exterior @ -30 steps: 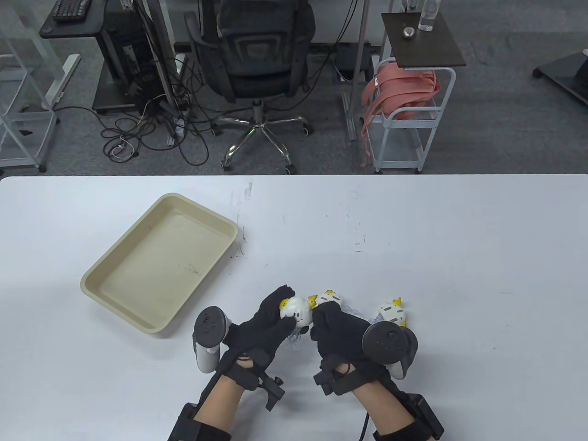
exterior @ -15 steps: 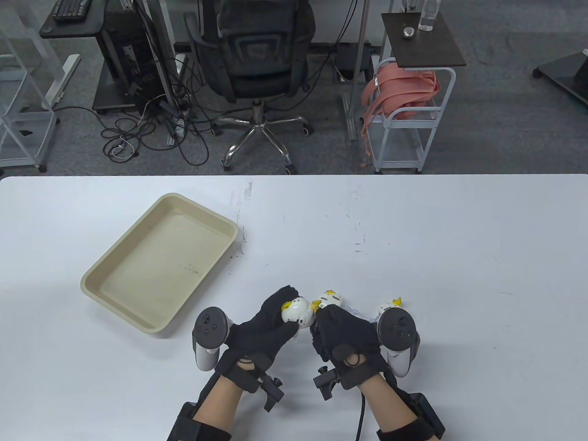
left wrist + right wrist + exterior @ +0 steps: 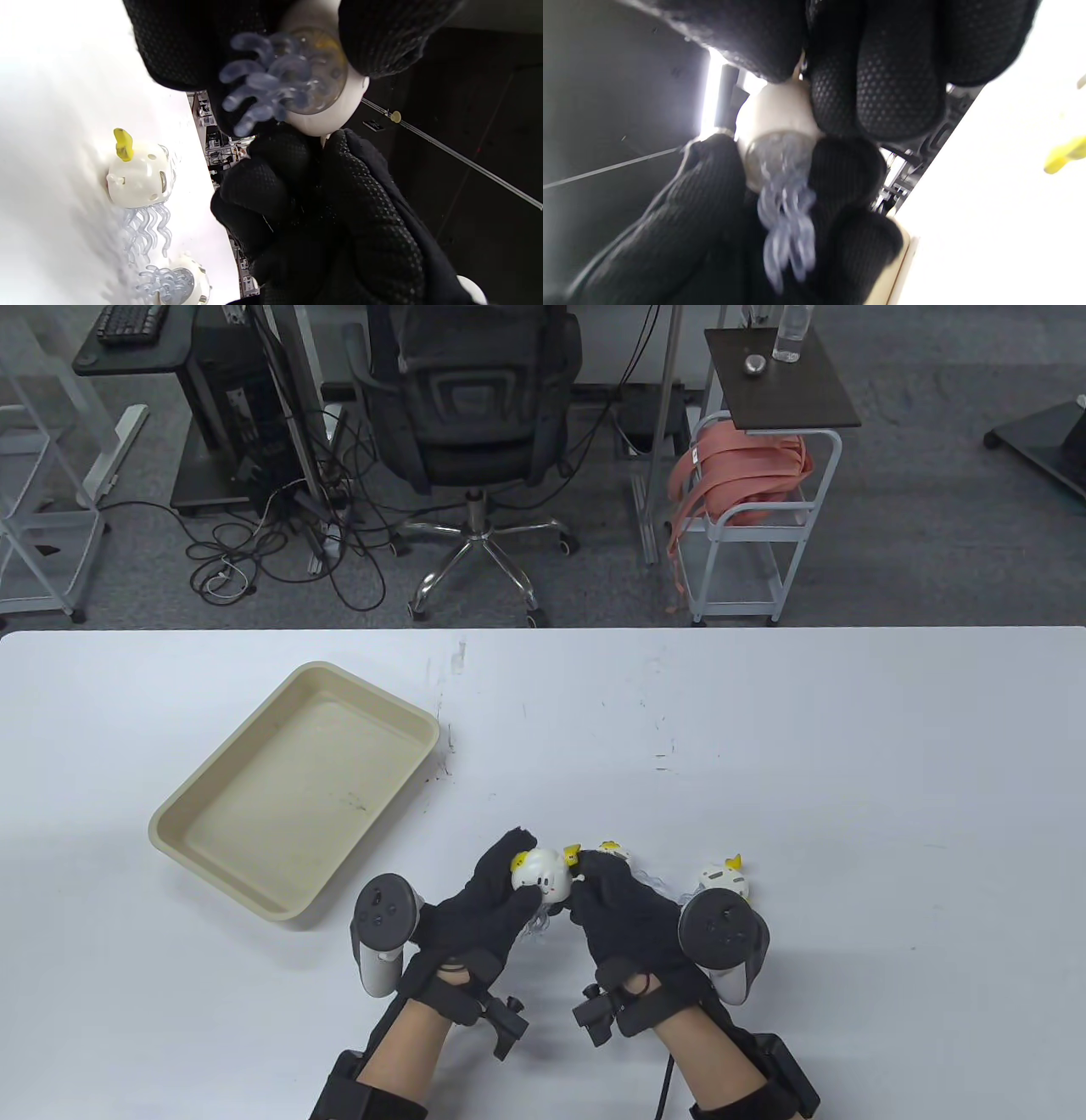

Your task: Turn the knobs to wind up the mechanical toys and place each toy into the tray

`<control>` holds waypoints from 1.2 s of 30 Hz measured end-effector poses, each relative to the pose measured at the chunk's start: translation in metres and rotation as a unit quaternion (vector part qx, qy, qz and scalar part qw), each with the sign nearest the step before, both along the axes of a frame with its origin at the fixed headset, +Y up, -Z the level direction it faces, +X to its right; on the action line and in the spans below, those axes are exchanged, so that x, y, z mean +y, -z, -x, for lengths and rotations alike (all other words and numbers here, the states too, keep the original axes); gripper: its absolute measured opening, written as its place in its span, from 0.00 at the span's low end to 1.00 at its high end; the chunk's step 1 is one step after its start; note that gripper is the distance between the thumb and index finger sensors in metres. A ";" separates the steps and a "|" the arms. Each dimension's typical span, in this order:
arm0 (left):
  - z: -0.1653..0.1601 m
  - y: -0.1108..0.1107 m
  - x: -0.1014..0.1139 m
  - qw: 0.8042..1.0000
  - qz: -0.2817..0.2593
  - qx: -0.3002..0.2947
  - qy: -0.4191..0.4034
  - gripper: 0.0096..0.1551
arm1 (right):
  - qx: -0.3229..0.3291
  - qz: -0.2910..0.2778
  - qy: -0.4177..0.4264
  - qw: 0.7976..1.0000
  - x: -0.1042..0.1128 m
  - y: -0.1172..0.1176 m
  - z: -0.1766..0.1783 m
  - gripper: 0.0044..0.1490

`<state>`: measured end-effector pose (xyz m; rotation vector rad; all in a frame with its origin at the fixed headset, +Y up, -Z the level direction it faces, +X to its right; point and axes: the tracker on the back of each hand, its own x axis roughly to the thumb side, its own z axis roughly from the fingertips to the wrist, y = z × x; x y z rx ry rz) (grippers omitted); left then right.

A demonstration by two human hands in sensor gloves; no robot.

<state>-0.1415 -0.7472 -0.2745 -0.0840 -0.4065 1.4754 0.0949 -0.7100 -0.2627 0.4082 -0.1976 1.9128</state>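
Note:
A white wind-up jellyfish toy (image 3: 543,880) with a yellow bow and clear tentacles (image 3: 263,93) is held above the table. My left hand (image 3: 509,875) grips its round body (image 3: 774,114) from the left. My right hand (image 3: 587,874) pinches the knob on the toy's right side, fingertips (image 3: 297,186) pressed together; the knob itself is mostly hidden. A second jellyfish toy (image 3: 612,848) lies just behind my right fingers, partly covered. A third toy (image 3: 725,880) lies on the table beside the right tracker. The beige tray (image 3: 212,780) sits at the left with nothing in it.
The white table's far edge (image 3: 543,629) runs across the view, with an office chair (image 3: 475,390) and a wire cart (image 3: 747,517) on the floor beyond. The two loose toys (image 3: 138,180) lie side by side on the table right of my hands.
My right wrist twisted one way and back, its tracker swinging up and returning. The held toy tilted and now faces up again. Both hands drifted slightly left.

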 end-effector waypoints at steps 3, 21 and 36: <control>0.002 0.001 -0.002 1.000 0.008 -0.004 -0.012 0.43 | -0.010 -0.025 -0.028 0.999 0.003 -0.002 0.003 0.31; -0.006 0.001 0.001 0.999 -0.012 -0.040 0.004 0.42 | -0.033 0.045 0.030 0.998 -0.005 0.006 -0.014 0.27; -0.004 0.000 0.005 0.999 -0.033 -0.035 0.014 0.41 | -0.043 0.046 0.043 0.997 -0.008 0.005 -0.013 0.29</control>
